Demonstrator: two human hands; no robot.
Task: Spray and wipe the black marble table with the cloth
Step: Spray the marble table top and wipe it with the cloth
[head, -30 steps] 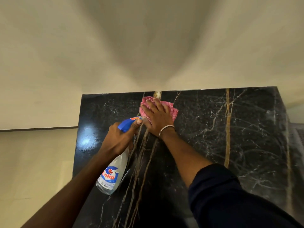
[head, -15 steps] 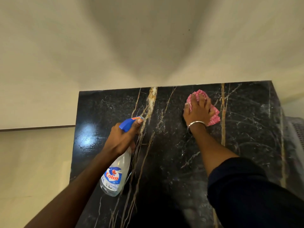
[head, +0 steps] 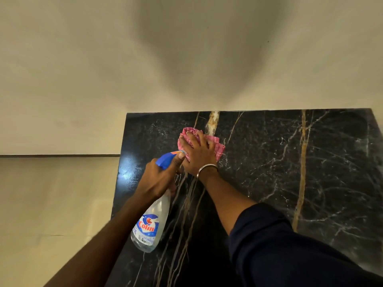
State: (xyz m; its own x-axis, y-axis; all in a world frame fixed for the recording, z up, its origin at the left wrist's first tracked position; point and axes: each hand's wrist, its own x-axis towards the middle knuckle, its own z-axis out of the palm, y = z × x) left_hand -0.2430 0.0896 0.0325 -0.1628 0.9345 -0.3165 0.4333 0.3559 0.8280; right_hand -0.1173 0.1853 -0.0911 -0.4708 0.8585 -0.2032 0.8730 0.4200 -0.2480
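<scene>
Black marble table (head: 269,162) with white and gold veins fills lower right of view, far edge against beige wall (head: 83,69). Right hand (head: 199,154) lies flat, fingers spread, pressing pink checked cloth (head: 217,146) on tabletop near far edge, beside thick gold-white vein. Silver bangle (head: 206,168) on right wrist, dark blue sleeve (head: 290,245) on forearm. Left hand (head: 159,179) wraps neck of clear plastic spray bottle (head: 150,226) with blue trigger head, bottle tilted, base toward camera. Left fingertip touches side of right hand.
</scene>
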